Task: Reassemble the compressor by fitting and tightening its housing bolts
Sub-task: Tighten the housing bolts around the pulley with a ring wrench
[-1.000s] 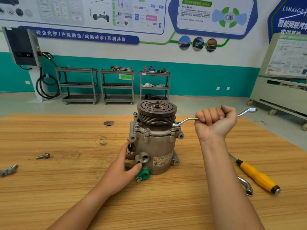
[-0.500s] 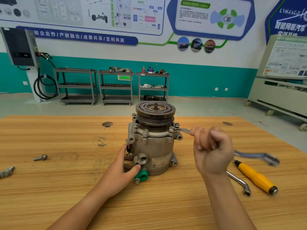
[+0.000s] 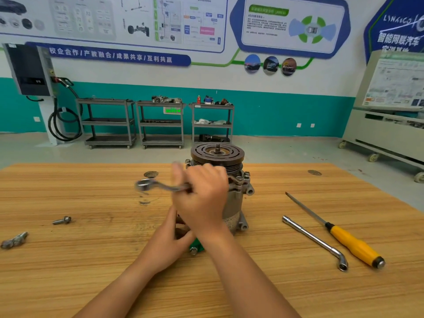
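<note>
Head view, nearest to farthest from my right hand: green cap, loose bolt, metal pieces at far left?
From the right hand:
1. green cap, just below, at the compressor's base.
2. loose bolt, well to the left.
3. metal pieces, far left edge.

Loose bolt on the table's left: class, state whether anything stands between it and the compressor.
From the loose bolt, bare table; but the right hand and wrench cross the compressor's near left side, and the left hand holds its base.

3 grey shelf carts [image 3: 160,122] stand against the teal-and-white wall [image 3: 275,111] (posters [image 3: 137,19] above), floor [image 3: 275,148] grey
</note>
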`<action>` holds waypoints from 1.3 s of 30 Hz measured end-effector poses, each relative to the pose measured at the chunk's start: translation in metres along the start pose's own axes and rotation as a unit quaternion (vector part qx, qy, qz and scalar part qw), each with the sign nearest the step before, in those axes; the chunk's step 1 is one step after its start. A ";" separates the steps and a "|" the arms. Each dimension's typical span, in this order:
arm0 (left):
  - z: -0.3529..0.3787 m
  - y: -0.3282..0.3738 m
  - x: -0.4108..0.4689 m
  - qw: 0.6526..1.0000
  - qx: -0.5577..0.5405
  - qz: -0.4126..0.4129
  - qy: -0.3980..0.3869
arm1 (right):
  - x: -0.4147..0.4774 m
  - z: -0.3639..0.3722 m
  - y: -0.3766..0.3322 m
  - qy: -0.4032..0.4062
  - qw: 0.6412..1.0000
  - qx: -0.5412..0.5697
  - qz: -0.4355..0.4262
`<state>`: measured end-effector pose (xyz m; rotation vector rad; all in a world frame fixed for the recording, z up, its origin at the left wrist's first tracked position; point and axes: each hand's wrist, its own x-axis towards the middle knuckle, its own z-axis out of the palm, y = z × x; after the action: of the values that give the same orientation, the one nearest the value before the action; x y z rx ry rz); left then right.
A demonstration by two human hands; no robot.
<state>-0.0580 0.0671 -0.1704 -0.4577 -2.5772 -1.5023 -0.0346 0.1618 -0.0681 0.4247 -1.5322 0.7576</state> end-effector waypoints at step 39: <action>-0.001 0.004 0.000 0.998 0.031 -0.041 -0.022 | 0.001 -0.101 0.069 -0.021 0.827 0.447 0.341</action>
<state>-0.0568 0.0685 -0.1663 -0.3879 -2.6994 -1.4481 -0.0073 0.2795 -0.0842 0.5701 -1.2730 2.0724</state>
